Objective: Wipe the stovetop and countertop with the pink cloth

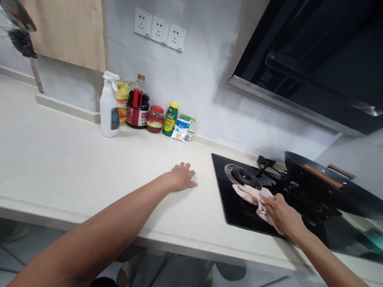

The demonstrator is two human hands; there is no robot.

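I see the left hand [182, 177] spread on the countertop [74, 171], seemingly bracing. The right hand [283, 215] clutches a pink cloth [251, 194] on the gas cooktop [237, 212], bunched perhaps for grip.

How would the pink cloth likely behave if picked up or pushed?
The pink cloth is probably floppy: it bunches in the right hand. Its thin-looking folds suggest it is light. Pushed, its loose end, wrinkled over the black cooktop, would likely crumple.

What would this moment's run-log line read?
left hand: resting on white countertop | right hand: gripping pale pink cloth on black cooktop | wok: right of cloth
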